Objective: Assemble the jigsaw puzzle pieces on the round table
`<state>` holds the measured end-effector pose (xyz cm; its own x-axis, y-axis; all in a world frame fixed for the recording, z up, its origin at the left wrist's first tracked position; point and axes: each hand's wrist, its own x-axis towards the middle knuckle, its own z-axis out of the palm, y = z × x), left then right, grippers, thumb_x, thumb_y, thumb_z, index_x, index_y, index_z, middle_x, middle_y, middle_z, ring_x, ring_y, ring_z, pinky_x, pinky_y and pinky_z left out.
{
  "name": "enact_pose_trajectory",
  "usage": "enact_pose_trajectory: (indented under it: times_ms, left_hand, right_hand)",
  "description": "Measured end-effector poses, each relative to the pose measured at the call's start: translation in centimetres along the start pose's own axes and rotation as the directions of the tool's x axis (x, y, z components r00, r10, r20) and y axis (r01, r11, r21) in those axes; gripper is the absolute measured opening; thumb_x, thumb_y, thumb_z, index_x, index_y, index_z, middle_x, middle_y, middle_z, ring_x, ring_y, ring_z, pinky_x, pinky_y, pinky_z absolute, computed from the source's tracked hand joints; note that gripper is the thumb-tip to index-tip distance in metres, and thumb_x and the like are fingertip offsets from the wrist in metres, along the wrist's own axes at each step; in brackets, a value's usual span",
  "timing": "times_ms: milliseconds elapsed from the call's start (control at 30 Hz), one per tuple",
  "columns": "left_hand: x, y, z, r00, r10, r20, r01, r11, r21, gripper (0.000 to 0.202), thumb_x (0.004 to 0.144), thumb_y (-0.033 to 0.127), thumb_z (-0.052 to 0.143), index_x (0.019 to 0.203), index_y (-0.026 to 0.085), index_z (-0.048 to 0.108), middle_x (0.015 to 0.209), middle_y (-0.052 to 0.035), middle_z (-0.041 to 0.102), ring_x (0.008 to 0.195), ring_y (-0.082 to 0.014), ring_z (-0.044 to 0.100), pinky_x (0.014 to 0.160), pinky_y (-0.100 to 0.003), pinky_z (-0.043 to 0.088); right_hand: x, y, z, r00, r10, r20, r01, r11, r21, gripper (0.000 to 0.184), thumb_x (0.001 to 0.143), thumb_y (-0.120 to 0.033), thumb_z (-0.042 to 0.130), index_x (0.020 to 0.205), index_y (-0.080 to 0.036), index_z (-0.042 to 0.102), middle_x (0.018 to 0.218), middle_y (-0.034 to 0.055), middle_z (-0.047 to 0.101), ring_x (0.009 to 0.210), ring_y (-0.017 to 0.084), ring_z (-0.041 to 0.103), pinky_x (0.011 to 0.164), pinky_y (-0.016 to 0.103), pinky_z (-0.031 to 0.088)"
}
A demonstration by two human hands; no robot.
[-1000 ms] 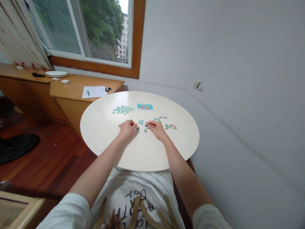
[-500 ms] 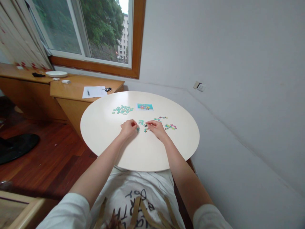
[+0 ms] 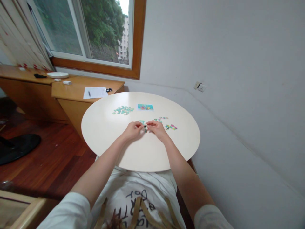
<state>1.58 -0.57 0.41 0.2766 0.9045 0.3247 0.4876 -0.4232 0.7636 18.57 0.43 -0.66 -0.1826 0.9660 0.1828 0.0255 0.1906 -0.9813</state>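
Over the middle of the round table my left hand [image 3: 133, 129] and my right hand [image 3: 156, 126] almost meet, fingertips closed in a pinch. Between them are small jigsaw puzzle pieces [image 3: 145, 127], teal with dark spots, partly covered by the fingers. Both hands appear to grip pieces there; the exact join is too small to see. Just beyond the fingertips lies a light teal puzzle section [image 3: 142, 122]. To the right of my right hand are a pink, green and yellow cluster of pieces [image 3: 171, 127] and a smaller row of pieces [image 3: 161, 119].
A pile of loose teal pieces [image 3: 123, 110] lies at the table's back left, beside a picture card [image 3: 145, 107]. The white table [image 3: 143, 156] stands near the wall. A wooden cabinet [image 3: 78, 83] at the left bears a paper sheet [image 3: 95, 92] and a white plate [image 3: 57, 75].
My left hand has moved right, away from its earlier spot, and its fingertips now come up to the right hand's. My right hand has stayed about where it was.
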Motion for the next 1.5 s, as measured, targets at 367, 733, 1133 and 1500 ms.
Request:
enact_pose_trajectory:
  times_ms: [367,733,1133,1500]
  left_hand:
    - [0.0,-0.6,0.1,0.999,0.051,0.002,-0.051,0.999,-0.002,0.028,0.078,0.032,0.046,0.064,0.014,0.060,0.059,-0.0013,0.059,0.057,-0.0116,0.049,0.056,-0.022,0.038]
    - [0.2,-0.9,0.2,0.999,0.047,0.006,-0.047,0.999,0.024,0.032,0.080,0.032,0.044,0.061,0.014,0.060,0.055,-0.0012,0.058,0.053,-0.0115,0.048,0.055,-0.023,0.036]
    - [0.6,-1.7,0.0,0.982,-0.104,-0.158,0.124,0.985,0.123,0.021,0.077,0.019,0.047,0.075,0.012,0.067,0.071,-0.0048,0.068,0.063,-0.0139,0.056,0.062,-0.023,0.040]
    - [0.5,-1.9,-0.2,0.976,-0.207,-0.072,0.220,0.922,0.320,0.022,0.074,0.013,0.053,0.089,0.016,0.068,0.080,-0.0041,0.069,0.070,-0.0152,0.059,0.064,-0.024,0.041]
  right_hand:
    - [-0.3,-0.3,0.3,0.995,0.063,0.080,-0.070,0.994,0.085,0.029,0.057,-0.032,0.075,0.080,-0.016,0.067,0.064,-0.0004,0.063,0.058,0.010,0.056,0.057,0.024,0.043]
    - [-0.3,-0.1,0.5,0.997,0.021,0.073,-0.026,0.997,0.067,0.031,0.056,-0.030,0.075,0.084,-0.016,0.069,0.070,0.0004,0.064,0.061,0.009,0.052,0.054,0.022,0.037]
    - [0.0,0.8,0.6,0.997,0.018,0.075,-0.016,0.999,-0.035,0.030,0.056,-0.031,0.075,0.081,-0.015,0.070,0.070,0.0024,0.066,0.063,0.011,0.057,0.061,0.026,0.045]
    - [0.1,1.1,0.4,0.995,-0.090,0.050,0.102,0.944,-0.314,0.021,0.068,-0.023,0.065,0.085,-0.012,0.071,0.074,0.0057,0.069,0.071,0.016,0.060,0.071,0.032,0.049]
